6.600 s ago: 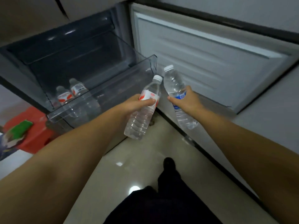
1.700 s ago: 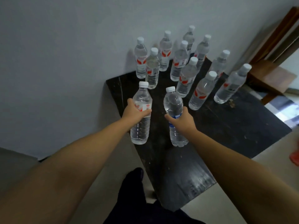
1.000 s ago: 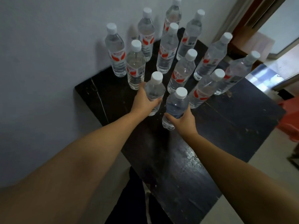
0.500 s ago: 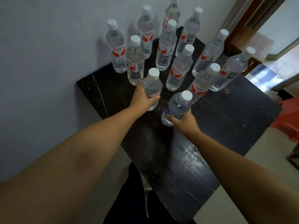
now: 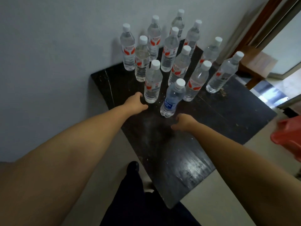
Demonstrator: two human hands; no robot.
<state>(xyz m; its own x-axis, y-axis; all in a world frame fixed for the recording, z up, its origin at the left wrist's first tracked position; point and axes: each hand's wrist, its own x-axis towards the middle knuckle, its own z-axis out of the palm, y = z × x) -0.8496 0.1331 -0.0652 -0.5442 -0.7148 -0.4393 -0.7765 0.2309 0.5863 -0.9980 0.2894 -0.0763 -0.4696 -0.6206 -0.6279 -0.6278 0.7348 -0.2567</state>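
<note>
Behind blue-label bottle [image 5: 172,98], crowded red-label bottles [image 5: 179,64], black table [image 5: 228,115]

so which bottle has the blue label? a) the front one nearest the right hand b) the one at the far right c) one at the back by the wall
a: the blue-label bottle stands at the front, just beyond the right hand, while the other bottles show red labels.
</note>
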